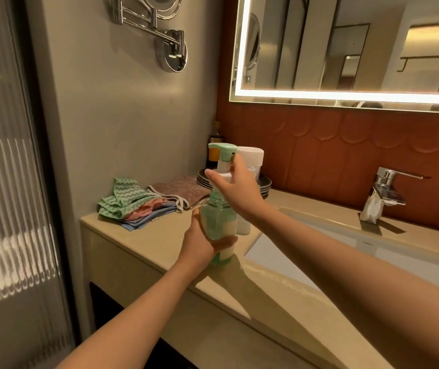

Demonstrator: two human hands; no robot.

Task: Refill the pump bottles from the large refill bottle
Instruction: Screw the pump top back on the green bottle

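Your left hand wraps the green pump bottle, upright near the counter's front edge, spout pointing left, while your right hand curls around its white pump collar beside the sink.

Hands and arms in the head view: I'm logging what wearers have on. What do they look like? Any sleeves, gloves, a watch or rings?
The left hand and right hand are bare: no gloves, and no rings on the parts that show. The left arm and right arm are bare too, with no sleeve, watch or bracelet in view up to the picture's edge.
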